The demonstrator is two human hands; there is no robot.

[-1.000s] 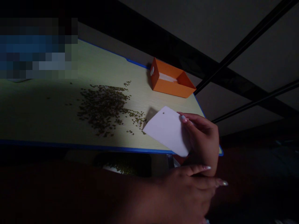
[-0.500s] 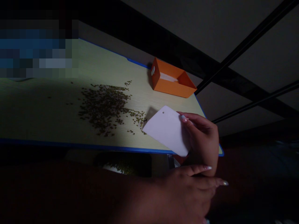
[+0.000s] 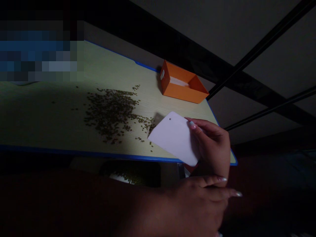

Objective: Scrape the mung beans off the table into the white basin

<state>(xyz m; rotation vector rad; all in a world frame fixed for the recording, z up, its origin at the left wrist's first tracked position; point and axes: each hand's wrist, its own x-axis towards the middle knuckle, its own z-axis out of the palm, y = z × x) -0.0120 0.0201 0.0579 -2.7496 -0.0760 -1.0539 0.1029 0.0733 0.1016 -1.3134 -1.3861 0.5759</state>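
My right hand pinches a flat white scraper between thumb and fingers. It is a plain plate with rounded corners and a small hole near one corner. The scraper's left edge rests by a thin trail of small green beans, like mung beans, that spread in a loose heap across the pale tabletop. Over my right wrist lies my left hand, back up, two fingers stretched out and the rest partly hidden. No object shows in it.
An orange open box with something pale inside stands at the table's far edge. Blue edging runs along the near side. Below it, a dark container holds more green beans and a white patch. Dark panels rise behind.
The scraper and my right hand have shifted slightly left. A few beans now lie nearer the table's front edge, below the scraper's left corner. My left hand stays almost still.
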